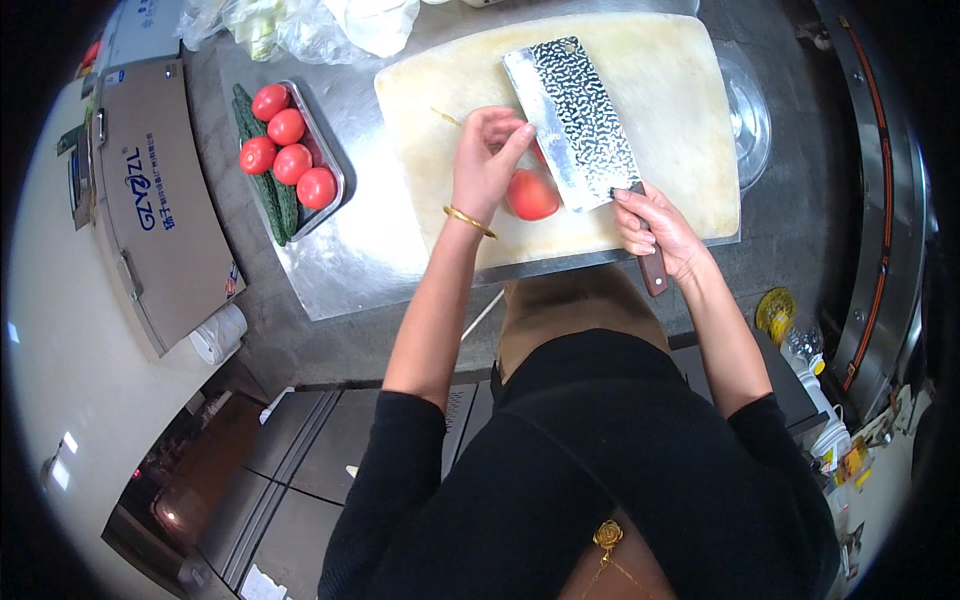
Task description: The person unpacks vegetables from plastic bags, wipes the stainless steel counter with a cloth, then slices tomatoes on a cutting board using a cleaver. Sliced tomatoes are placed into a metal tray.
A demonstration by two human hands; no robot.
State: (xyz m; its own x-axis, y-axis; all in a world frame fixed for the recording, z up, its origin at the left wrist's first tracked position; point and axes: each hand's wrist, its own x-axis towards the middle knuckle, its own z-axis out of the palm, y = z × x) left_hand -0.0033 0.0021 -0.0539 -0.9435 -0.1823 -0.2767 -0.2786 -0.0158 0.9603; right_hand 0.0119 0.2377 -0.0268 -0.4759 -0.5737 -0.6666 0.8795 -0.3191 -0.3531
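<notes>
My right hand (660, 229) grips the brown wooden handle of a cleaver (581, 124), whose wide patterned blade is raised above a pale cutting board (427, 82). My left hand (491, 154), with a gold bangle at its wrist, is beside the blade's edge, thumb and fingers curled near one another; whether they pinch anything small cannot be told. Below the blade, a red tomato (532, 196) rests on the board, and more red shows partly hidden behind the blade. A thin yellowish scrap (445, 116) lies left of my left hand.
On the left, a metal tray (337, 161) holds several tomatoes (291, 163) and green cucumbers (268, 202). Plastic bags (300, 30) with vegetables lie at the far edge. A clear round lid or bowl (746, 120) sits partly beneath the board's right side. A white bucket (219, 334) stands at left.
</notes>
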